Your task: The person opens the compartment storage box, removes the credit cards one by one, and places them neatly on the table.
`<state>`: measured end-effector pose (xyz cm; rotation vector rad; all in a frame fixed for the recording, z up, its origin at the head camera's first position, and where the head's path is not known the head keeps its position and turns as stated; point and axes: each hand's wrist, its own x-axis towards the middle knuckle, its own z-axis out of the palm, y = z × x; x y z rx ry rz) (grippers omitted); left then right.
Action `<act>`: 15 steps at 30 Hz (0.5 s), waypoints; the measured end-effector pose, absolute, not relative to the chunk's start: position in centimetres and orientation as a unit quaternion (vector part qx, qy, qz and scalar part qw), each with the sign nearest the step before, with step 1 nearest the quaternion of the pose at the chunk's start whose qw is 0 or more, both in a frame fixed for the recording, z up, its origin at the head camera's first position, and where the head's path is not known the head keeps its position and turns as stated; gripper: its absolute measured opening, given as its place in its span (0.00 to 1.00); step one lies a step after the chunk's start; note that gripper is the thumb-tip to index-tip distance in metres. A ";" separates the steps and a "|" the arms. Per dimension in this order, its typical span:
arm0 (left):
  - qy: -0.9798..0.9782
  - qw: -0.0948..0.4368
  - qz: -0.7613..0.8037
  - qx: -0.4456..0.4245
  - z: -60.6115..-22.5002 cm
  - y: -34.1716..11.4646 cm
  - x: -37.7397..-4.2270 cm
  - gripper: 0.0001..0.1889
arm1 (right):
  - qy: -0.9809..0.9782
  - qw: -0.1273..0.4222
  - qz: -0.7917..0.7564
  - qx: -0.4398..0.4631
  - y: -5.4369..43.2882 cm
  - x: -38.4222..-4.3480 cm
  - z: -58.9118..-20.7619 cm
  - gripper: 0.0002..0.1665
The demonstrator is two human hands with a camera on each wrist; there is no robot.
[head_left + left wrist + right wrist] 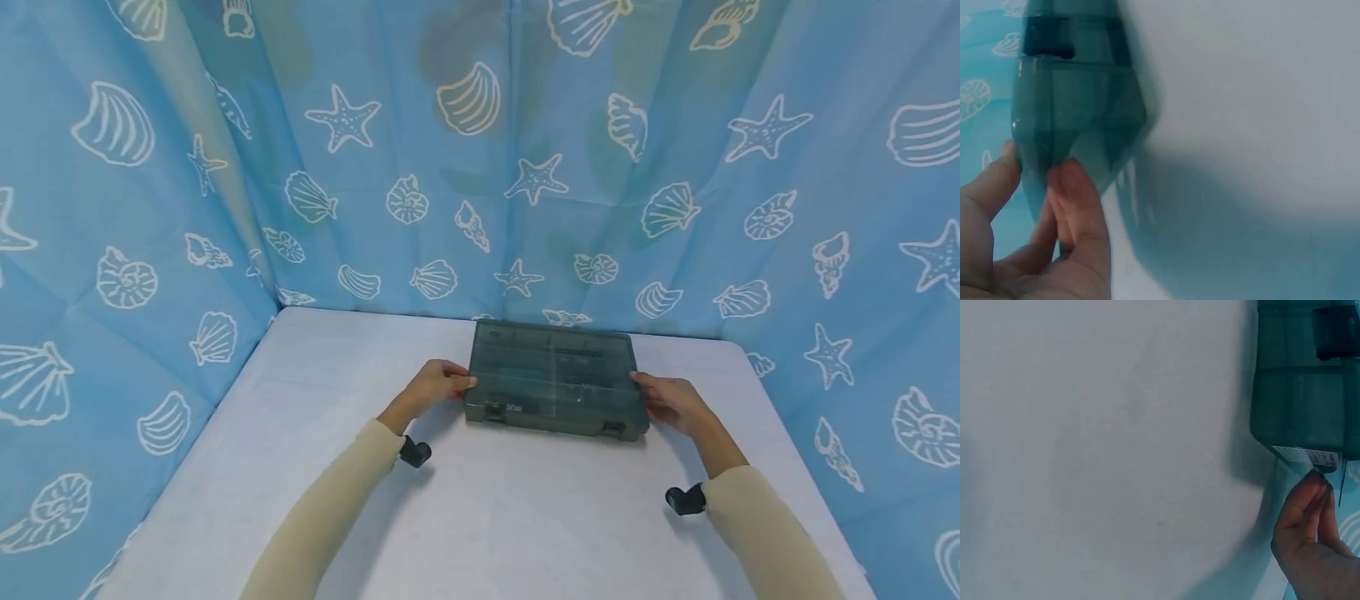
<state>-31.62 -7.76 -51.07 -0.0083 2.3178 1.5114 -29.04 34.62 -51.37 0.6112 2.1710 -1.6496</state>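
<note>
A dark translucent plastic storage box (551, 379) with a lid and two front latches is near the far edge of the white table. Its inside looks divided into compartments. My left hand (437, 386) grips its left end, thumb on one side and fingers on the other, as the left wrist view shows of the hand (1054, 231). At the opposite end, my right hand (673, 403) pinches the box's side. In the right wrist view, the fingertips of that hand (1313, 531) meet the box just beside a white printed label (1307, 456). Whether the box touches the table all along its base I cannot tell.
White cloth covers the table (525, 517). Blue curtains (420, 167) with white shell and starfish prints hang behind it and along both sides, close to the box's back edge. A small black device (416, 452) sits on the left wrist, another device (685, 500) on the right.
</note>
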 end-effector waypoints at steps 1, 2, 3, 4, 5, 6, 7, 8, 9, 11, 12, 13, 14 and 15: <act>0.826 0.187 0.531 0.001 -50.9 -7.8 -31.5 0.21 | 0.764 0.170 -0.584 0.215 34.6 -29.1 -51.3 0.55; 0.830 0.191 0.524 0.004 -50.7 -8.0 -31.4 0.21 | 0.763 0.168 -0.587 0.213 34.6 -29.2 -51.2 0.53; 0.835 0.198 0.513 0.010 -50.3 -8.2 -31.2 0.20 | 0.761 0.165 -0.590 0.212 34.6 -29.3 -51.1 0.51; 0.841 0.208 0.498 0.018 -49.9 -8.4 -31.0 0.20 | 0.760 0.163 -0.594 0.209 34.6 -29.4 -51.0 0.49; 0.847 0.221 0.483 0.030 -49.4 -8.7 -30.8 0.19 | 0.759 0.163 -0.596 0.208 34.6 -29.4 -50.9 0.47; 0.851 0.233 0.469 0.044 -48.8 -8.9 -30.5 0.19 | 0.757 0.162 -0.598 0.206 34.7 -29.4 -50.7 0.44; 0.853 0.244 0.457 0.060 -48.5 -9.4 -30.2 0.19 | 0.756 0.162 -0.600 0.202 34.6 -29.5 -50.7 0.41; 0.852 0.258 0.449 0.073 -48.2 -9.6 -29.8 0.19 | 0.755 0.162 -0.603 0.201 34.6 -29.6 -50.7 0.39; 0.850 0.271 0.443 0.090 -48.0 -9.8 -29.5 0.19 | 0.754 0.163 -0.604 0.201 34.6 -29.6 -50.6 0.36; 0.838 0.295 0.443 0.117 -48.2 -9.9 -28.9 0.17 | 0.751 0.167 -0.607 0.200 34.6 -29.7 -50.5 0.31; 0.831 0.307 0.446 0.127 -48.5 -9.8 -28.5 0.17 | 0.748 0.169 -0.610 0.200 34.7 -29.7 -50.5 0.29; 0.823 0.319 0.450 0.135 -48.9 -9.7 -28.1 0.16 | 0.746 0.173 -0.612 0.199 34.7 -29.7 -50.5 0.28; 0.811 0.335 0.458 0.142 -49.4 -9.5 -27.7 0.16 | 0.744 0.177 -0.614 0.197 34.7 -29.8 -50.6 0.28; 0.799 0.348 0.467 0.150 -50.0 -9.2 -27.3 0.16 | 0.742 0.181 -0.616 0.195 34.6 -29.8 -50.6 0.28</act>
